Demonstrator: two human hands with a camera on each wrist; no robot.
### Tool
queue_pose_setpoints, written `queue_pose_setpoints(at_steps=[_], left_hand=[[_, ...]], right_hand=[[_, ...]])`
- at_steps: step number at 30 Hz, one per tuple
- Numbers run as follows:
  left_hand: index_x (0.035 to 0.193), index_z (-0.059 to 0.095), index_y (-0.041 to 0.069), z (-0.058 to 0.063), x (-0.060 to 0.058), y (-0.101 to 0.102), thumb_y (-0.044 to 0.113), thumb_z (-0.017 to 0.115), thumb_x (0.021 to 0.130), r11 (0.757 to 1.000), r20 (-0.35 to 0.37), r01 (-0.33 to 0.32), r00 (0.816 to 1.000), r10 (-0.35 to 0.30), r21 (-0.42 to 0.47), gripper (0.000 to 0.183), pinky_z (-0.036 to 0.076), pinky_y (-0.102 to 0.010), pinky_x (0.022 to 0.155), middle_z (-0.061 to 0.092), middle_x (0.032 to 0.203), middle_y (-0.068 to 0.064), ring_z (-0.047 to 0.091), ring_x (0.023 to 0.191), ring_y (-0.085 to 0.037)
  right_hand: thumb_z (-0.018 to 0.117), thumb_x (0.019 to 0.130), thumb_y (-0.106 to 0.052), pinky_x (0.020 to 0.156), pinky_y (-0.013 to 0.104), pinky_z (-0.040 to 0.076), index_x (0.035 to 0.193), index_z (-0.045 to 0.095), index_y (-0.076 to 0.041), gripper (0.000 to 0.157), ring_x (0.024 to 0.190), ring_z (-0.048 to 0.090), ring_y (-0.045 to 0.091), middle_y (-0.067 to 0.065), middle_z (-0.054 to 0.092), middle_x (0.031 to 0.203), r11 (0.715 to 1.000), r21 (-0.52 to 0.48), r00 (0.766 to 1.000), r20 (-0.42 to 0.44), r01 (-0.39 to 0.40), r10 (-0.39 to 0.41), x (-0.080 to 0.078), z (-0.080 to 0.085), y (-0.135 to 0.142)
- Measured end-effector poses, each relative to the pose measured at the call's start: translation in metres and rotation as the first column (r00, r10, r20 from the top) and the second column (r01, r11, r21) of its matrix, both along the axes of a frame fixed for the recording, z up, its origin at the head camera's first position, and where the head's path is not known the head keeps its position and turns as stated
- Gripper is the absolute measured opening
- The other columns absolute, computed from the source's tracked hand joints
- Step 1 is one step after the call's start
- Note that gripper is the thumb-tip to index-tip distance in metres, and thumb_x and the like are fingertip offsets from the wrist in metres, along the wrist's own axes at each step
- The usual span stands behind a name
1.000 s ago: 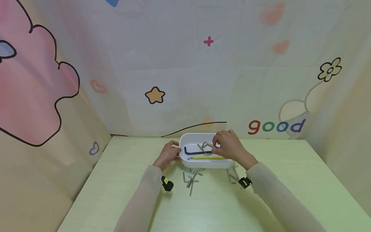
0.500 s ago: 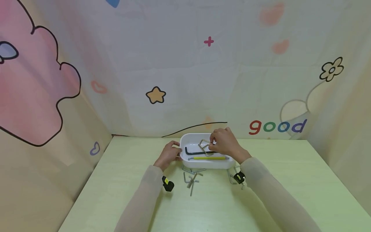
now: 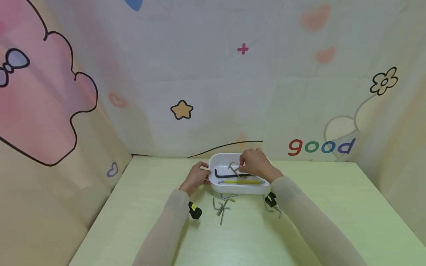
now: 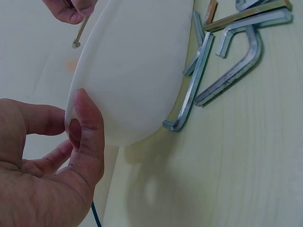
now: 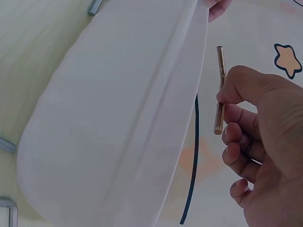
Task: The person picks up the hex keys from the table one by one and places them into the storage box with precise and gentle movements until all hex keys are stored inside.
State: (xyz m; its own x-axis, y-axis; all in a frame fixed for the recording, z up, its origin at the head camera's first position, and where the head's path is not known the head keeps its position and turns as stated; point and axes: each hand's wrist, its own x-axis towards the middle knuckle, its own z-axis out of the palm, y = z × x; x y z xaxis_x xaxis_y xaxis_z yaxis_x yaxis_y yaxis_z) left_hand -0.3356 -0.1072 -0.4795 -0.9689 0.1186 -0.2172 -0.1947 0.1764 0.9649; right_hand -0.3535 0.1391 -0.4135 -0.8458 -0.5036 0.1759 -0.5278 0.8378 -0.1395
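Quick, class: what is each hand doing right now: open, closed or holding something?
Left hand: closed, pinching the white container by its rim.
Right hand: closed, pinching a brass-coloured hex key.

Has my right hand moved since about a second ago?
Yes. In the head view, the right hand has moved left, closer to the printed orange star.

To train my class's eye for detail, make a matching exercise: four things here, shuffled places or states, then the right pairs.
1. left hand
2. right hand
3. yellow rod
4. loose silver keys

A. inside the white tray
B. on the table
C. pinching a brass-coloured key
D. holding the white tray

Right pairs: 1-D; 2-C; 3-A; 4-B
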Motion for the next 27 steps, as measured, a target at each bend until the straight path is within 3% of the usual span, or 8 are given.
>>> queue_pose_setpoints(at_steps=[8, 16, 27], left_hand=[[0.130, 0.049, 0.001, 0.000, -0.001, 0.000, 0.009, 0.054, 0.097, 1.000, 0.004, -0.012, 1.000, 0.012, -0.003, 0.034, 0.059, -0.023, 0.066, 0.065, 0.112, -0.023, 0.065, 0.081, -0.019], [0.129, 0.049, 0.000, 0.000, 0.001, 0.000, 0.007, 0.054, 0.095, 1.000, 0.011, -0.018, 1.000, 0.017, 0.010, 0.035, 0.058, -0.024, 0.064, 0.063, 0.112, -0.027, 0.067, 0.089, -0.027], [0.128, 0.049, 0.000, 0.002, 0.001, 0.001, 0.007, 0.054, 0.094, 1.000, 0.004, -0.020, 1.000, 0.020, 0.008, 0.035, 0.059, -0.026, 0.067, 0.065, 0.109, -0.025, 0.067, 0.084, -0.023]], right_hand=[[0.071, 0.080, -0.029, 0.089, 0.045, 0.041, 0.076, 0.069, -0.018, 0.012, 0.078, 0.055, 0.018, -0.004, 0.067, 0.080, 0.999, 0.039, 0.993, 0.111, 0.033, -0.037, -0.011, -0.004, -0.002], [0.070, 0.080, -0.028, 0.077, 0.038, 0.042, 0.071, 0.066, -0.017, 0.015, 0.069, 0.052, 0.017, -0.004, 0.062, 0.068, 0.997, 0.056, 0.984, 0.167, 0.058, -0.067, -0.018, -0.015, 0.000], [0.072, 0.079, -0.028, 0.065, 0.033, 0.046, 0.076, 0.069, -0.016, 0.013, 0.070, 0.055, 0.018, -0.003, 0.066, 0.075, 0.995, 0.042, 0.971, 0.218, 0.086, -0.093, -0.026, -0.017, 0.001]])
